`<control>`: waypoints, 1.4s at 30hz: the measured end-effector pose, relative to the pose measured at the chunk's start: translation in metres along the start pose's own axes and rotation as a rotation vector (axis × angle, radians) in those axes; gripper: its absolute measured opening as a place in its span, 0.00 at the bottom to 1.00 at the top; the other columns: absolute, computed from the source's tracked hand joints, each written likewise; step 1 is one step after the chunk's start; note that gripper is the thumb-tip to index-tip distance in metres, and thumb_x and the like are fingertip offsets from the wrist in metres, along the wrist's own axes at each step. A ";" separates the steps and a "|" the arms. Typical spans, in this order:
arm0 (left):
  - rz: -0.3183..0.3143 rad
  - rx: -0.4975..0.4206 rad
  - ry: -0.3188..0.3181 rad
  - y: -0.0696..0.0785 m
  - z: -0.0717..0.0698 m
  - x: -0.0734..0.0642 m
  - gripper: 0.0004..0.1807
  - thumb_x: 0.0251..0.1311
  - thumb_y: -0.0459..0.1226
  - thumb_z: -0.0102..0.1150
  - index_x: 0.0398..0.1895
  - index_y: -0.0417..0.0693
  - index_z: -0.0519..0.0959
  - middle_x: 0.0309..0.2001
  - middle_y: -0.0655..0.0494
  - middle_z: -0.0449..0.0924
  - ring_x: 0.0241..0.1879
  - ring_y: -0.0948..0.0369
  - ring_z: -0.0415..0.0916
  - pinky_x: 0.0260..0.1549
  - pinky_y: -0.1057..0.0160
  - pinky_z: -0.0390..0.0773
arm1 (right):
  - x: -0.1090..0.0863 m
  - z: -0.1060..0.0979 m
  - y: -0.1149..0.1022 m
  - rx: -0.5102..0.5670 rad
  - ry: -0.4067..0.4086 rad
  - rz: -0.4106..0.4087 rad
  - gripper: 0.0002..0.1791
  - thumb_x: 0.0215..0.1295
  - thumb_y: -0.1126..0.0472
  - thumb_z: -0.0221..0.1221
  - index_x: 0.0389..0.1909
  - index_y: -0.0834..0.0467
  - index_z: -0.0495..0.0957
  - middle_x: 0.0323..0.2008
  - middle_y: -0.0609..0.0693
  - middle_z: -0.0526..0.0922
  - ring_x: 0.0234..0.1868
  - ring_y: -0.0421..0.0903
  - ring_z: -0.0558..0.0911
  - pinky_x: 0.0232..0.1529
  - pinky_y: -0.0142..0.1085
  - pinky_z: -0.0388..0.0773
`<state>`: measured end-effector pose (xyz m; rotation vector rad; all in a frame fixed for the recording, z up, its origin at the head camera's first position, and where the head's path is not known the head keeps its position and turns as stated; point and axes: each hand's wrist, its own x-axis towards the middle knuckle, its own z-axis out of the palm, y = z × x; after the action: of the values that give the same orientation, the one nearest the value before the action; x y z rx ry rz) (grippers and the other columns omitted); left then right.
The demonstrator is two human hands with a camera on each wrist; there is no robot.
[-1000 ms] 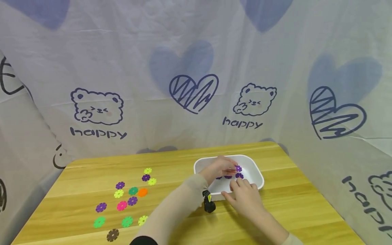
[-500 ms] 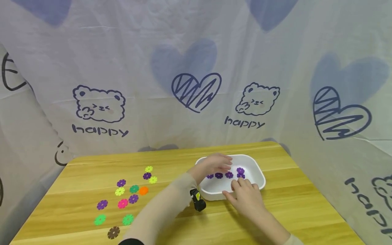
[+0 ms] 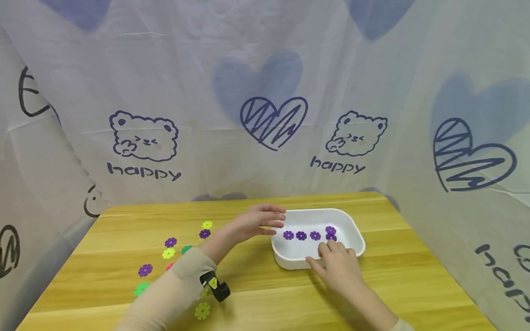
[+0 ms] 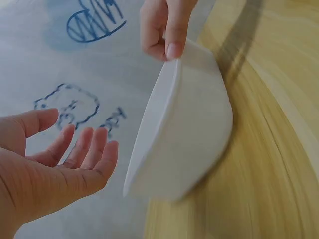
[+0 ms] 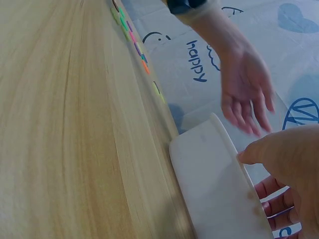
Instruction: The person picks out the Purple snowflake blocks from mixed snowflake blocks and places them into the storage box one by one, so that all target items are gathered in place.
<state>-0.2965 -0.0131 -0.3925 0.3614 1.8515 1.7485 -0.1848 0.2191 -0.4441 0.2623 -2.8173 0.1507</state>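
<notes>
A white plastic tray point(image 3: 296, 263) stands on the right half of the table. Several purple snowflake discs point(image 3: 315, 236) lie inside it, most in a row and two overlapping at the right. My right hand point(image 3: 340, 267) holds the tray's near rim, thumb outside and fingers over the edge, which the right wrist view confirms with the thumb on the tray wall point(image 5: 214, 184). My left hand point(image 3: 257, 224) is in the air at the tray's left end, fingers loosely spread. Nothing is in its palm in the left wrist view, where the hand point(image 4: 60, 172) is apart from the rim.
Loose snowflake discs in several colours lie on the left of the wooden table point(image 3: 256, 303), among them a purple disc point(image 3: 145, 270) and a yellow disc point(image 3: 168, 253). My left sleeve point(image 3: 169, 292) covers some of them. A printed curtain point(image 3: 207, 92) hangs behind the table.
My left hand has let go of a purple disc, which now lies in the tray, and has moved left out of the tray. The right hand has stayed on the rim.
</notes>
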 end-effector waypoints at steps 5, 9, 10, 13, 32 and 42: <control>0.027 0.060 0.021 -0.008 -0.035 -0.039 0.22 0.69 0.39 0.53 0.63 0.40 0.69 0.58 0.43 0.76 0.53 0.55 0.80 0.59 0.47 0.76 | 0.000 0.000 0.001 0.006 0.009 -0.010 0.20 0.62 0.40 0.59 0.32 0.53 0.75 0.27 0.46 0.70 0.31 0.44 0.69 0.36 0.44 0.71; 0.039 0.126 0.058 -0.014 -0.058 -0.072 0.24 0.69 0.42 0.54 0.63 0.41 0.69 0.59 0.45 0.76 0.54 0.55 0.79 0.57 0.51 0.78 | -0.001 0.000 0.001 0.006 0.016 -0.014 0.20 0.62 0.39 0.59 0.32 0.53 0.75 0.27 0.45 0.70 0.31 0.44 0.68 0.36 0.44 0.71; 0.041 0.140 0.070 -0.015 -0.063 -0.081 0.24 0.69 0.42 0.54 0.64 0.41 0.69 0.59 0.45 0.76 0.54 0.55 0.78 0.56 0.52 0.78 | -0.001 0.001 0.001 0.007 0.014 -0.014 0.20 0.62 0.39 0.59 0.32 0.53 0.75 0.27 0.45 0.70 0.31 0.44 0.68 0.36 0.44 0.71; 0.044 0.177 0.104 -0.018 -0.076 -0.105 0.26 0.69 0.45 0.54 0.65 0.40 0.68 0.60 0.44 0.75 0.54 0.56 0.78 0.55 0.54 0.79 | 0.000 0.002 0.001 0.008 0.006 -0.009 0.20 0.62 0.39 0.59 0.32 0.53 0.75 0.28 0.46 0.71 0.31 0.44 0.69 0.37 0.45 0.71; 0.023 0.527 0.474 -0.063 -0.144 -0.207 0.26 0.66 0.48 0.57 0.62 0.43 0.72 0.57 0.44 0.77 0.47 0.65 0.74 0.44 0.62 0.77 | -0.001 0.003 0.002 0.009 0.013 -0.003 0.19 0.62 0.39 0.60 0.31 0.53 0.75 0.28 0.46 0.71 0.32 0.45 0.70 0.38 0.45 0.72; -0.100 0.550 0.438 -0.114 -0.189 -0.217 0.31 0.60 0.41 0.64 0.63 0.34 0.69 0.55 0.40 0.78 0.47 0.60 0.75 0.41 0.68 0.77 | 0.000 0.004 0.003 0.010 -0.008 0.001 0.20 0.62 0.39 0.59 0.32 0.53 0.75 0.29 0.46 0.71 0.32 0.45 0.70 0.37 0.45 0.72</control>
<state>-0.2071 -0.3019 -0.4596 0.0826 2.6153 1.2949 -0.1869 0.2214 -0.4484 0.2644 -2.8257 0.1636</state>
